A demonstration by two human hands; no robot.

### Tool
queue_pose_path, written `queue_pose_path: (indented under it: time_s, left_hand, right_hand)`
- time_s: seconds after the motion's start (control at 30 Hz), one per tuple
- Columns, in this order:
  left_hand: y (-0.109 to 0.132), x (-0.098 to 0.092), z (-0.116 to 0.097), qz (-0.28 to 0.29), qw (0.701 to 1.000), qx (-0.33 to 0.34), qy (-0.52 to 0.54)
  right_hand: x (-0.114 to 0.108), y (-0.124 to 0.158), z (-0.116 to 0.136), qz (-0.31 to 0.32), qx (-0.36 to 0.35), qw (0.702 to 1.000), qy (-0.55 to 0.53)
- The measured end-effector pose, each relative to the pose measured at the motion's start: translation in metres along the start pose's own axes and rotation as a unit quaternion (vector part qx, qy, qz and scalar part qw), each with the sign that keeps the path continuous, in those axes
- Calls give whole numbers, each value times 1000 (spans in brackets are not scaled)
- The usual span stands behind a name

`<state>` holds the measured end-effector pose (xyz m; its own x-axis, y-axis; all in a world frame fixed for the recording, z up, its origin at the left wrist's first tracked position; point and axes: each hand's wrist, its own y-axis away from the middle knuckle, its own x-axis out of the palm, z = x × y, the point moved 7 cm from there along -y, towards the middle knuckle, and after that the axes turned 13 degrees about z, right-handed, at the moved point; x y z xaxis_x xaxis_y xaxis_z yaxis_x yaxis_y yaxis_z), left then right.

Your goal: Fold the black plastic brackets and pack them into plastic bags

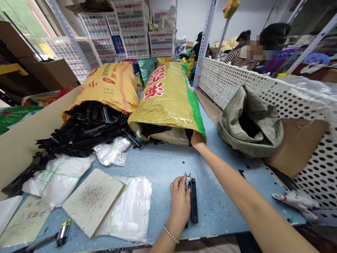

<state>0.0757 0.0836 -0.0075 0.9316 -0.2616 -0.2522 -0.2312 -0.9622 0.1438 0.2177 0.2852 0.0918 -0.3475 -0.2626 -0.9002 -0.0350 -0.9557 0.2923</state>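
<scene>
My left hand (180, 198), with a ring and a beaded bracelet, rests near the table's front edge, its fingers closed on a black and metal tool (194, 202). My right hand (197, 139) reaches into the right side of the mouth of a yellow-green woven sack (168, 105); its fingertips are hidden there. Dark items show inside that sack. Left of it, an orange sack (107, 84) lies open with a heap of black plastic parts (81, 133) spilling out. Clear plastic bags (131, 207) lie left of my left hand, partly under a square board (92, 200).
A grey-green sack (250, 123) stands open at the right, by a perforated white panel (231, 80). A glove (296, 200) and a battery-like cylinder (63, 232) lie near the front. White crates (133, 21) are stacked behind. People sit beyond the panel.
</scene>
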Motion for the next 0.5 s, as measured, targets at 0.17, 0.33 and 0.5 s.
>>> queue_pose_path:
  time_s: [0.17,0.33,0.5]
  left_hand:
    - [-14,-34,-5,-8,979,0,202]
    - [-17,-51,-36,8,928,42,370]
    - [6,-41,-53,47,918,-16,394]
  right_hand:
    - [47,59,4,24,-103,987,-122]
    - [90,153,21,69,-288,909,-293]
    - [61,153,23,-45,-306,922,-232]
